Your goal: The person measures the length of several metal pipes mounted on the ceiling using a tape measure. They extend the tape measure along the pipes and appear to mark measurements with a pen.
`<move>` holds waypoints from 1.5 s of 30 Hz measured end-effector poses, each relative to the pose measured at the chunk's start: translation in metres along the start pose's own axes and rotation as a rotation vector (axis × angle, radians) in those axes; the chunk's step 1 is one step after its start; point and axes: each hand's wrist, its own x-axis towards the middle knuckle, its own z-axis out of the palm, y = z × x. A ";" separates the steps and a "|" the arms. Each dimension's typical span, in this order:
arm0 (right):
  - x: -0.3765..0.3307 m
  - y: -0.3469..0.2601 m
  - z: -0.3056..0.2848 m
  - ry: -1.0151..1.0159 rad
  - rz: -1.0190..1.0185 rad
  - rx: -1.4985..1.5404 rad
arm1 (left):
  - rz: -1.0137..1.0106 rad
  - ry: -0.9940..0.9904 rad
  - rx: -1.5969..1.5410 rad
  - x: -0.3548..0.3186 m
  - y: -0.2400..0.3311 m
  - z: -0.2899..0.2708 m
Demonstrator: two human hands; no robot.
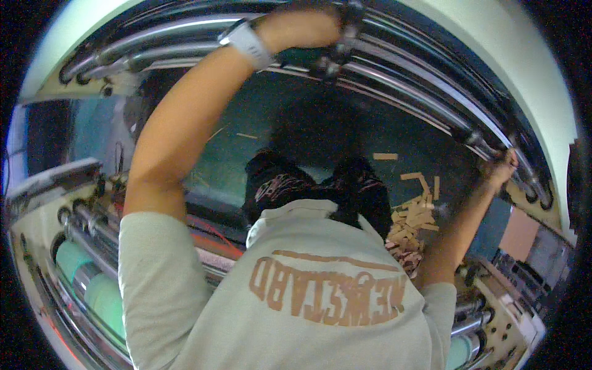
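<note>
My left hand (302,28) reaches up to the middle of a machine's metal shafts, with a light-banded watch (246,46) on the wrist. It is at a dark collar (349,34) on the upper shaft; its fingers are blurred and dark. At the right end of the shafts, my right hand (501,168) has its fingers curled in beside a bright metal shaft (472,105). What lies inside those fingers is hidden. A second dark collar (327,68) sits on the lower shaft (401,86), below my left hand.
Pale side frames (558,123) hold the shaft ends. Loose tan cardboard strips (413,219) lie on the dark green floor (228,151), heaped toward the right. Behind me stands another machine part with green rollers (102,302). An orange cable (216,234) runs near my left side.
</note>
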 end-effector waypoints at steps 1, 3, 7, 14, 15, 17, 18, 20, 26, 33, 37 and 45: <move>0.001 -0.004 0.001 -0.051 0.059 -0.009 | 0.046 0.065 -0.053 0.001 -0.005 0.011; 0.002 -0.008 -0.006 0.277 0.228 -0.195 | -0.109 0.007 -0.337 0.005 0.015 -0.020; -0.019 -0.006 0.031 0.064 -0.118 -0.284 | -0.232 0.132 -0.157 -0.010 0.020 -0.013; -0.037 0.010 0.016 0.352 0.075 0.067 | -0.319 0.016 -0.259 -0.015 0.021 -0.024; -0.042 0.020 0.007 0.367 0.125 0.047 | -0.351 0.057 -0.216 -0.009 0.025 -0.023; -0.054 0.021 0.019 0.398 0.334 0.058 | -0.487 -0.110 -0.419 -0.003 0.030 -0.038; -0.062 0.001 0.034 0.422 0.481 0.086 | -0.552 -0.195 -0.516 0.001 0.035 -0.047; -0.059 0.009 0.039 0.181 0.513 0.233 | -0.497 -0.073 -0.383 -0.011 0.027 -0.027; -0.057 0.002 0.053 0.209 0.545 0.379 | -0.517 -0.091 -0.441 -0.002 0.037 -0.043; -0.054 0.011 0.049 0.206 0.531 0.389 | -0.531 -0.063 -0.510 -0.006 0.027 -0.025; -0.054 0.014 0.048 0.225 0.495 0.391 | -0.599 -0.093 -0.571 -0.003 0.036 -0.036; -0.054 0.012 0.051 0.203 0.515 0.389 | -0.616 -0.136 -0.573 -0.005 0.032 -0.035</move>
